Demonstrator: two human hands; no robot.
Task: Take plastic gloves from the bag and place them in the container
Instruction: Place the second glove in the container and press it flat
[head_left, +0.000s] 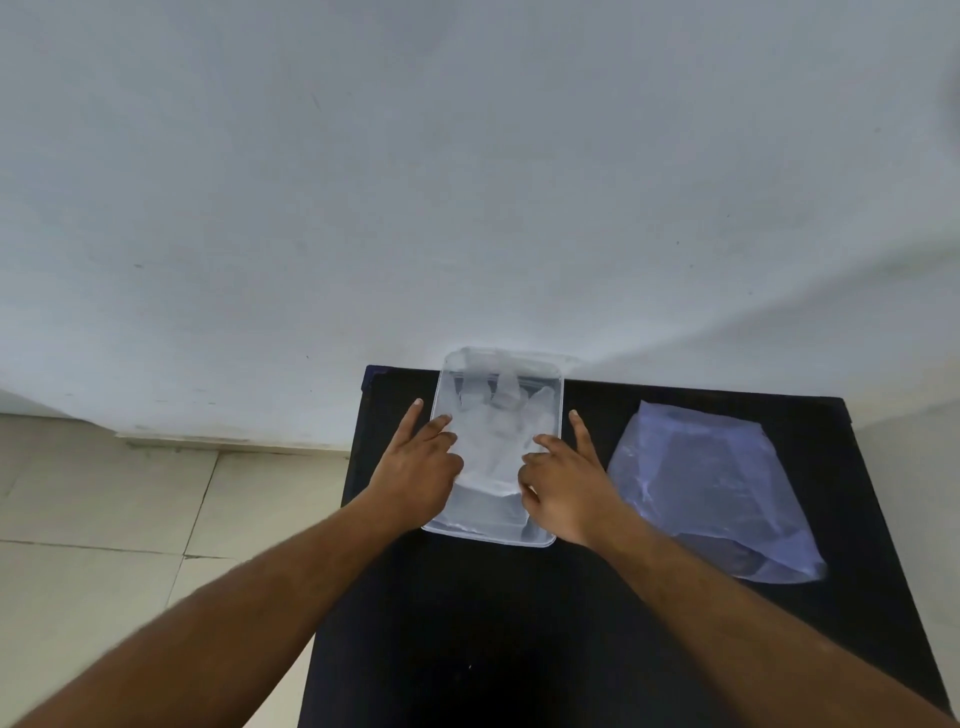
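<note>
A clear rectangular plastic container (560, 410) stands at the far middle of a black table. Thin clear plastic gloves (491, 447) lie inside it, flat and crumpled. My left hand (415, 470) rests over the container's left side with its fingers spread on the gloves. My right hand (563, 486) rests over the right side, fingers apart and touching the gloves too. Neither hand grips anything that I can see. A translucent bluish plastic bag (711, 493) lies flat on the table to the right of the container.
The black table (519, 623) stands against a white wall (467, 182). Beige floor tiles (130, 519) show to the left, beyond the table's left edge. The container's far end touches the wall.
</note>
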